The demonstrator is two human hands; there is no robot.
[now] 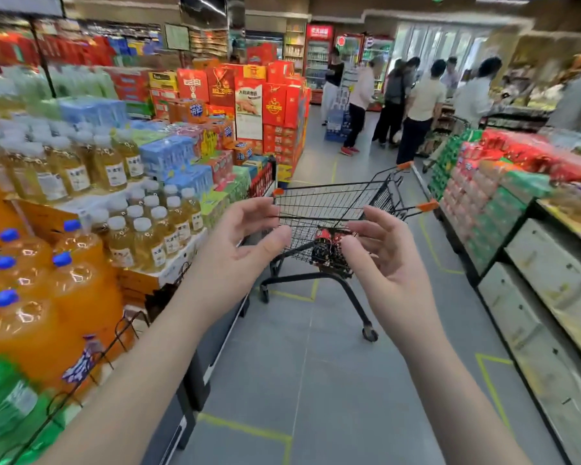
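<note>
A: Where are we, broadly?

B: In a supermarket aisle. Shelves of juice bottles (74, 290) run down the left and stacked drink packs (483, 196) down the right. A group of shoppers (416, 105) stands at the far end.

A: And the thing being worked with?

B: The cart (332, 201). It stands on the grey floor (316, 380) mid-aisle, ahead of the person and skewed a little to the right. A pack of cola bottles (329, 246) lies low in its basket.

A: Are the hands on it?

B: I'd say not. The left hand (245, 239) and right hand (379, 260) are both raised in front of the near rim. Their palms face each other, and the fingers are loosely curled and hold nothing. They overlap the basket in the view, but the wheels sit well ahead on the floor, so I judge the hands to be short of the cart.

A: So which step is this?

B: It looks like a reach for the cart, to take hold and push it, with one pack loaded.

A: What does the next move need?

B: A step forward, then both hands closing on the near bar. I can't tell whether that bar is the handle. After that, a straight push that keeps clear of the drink packs on the right and the shoppers ahead.
</note>
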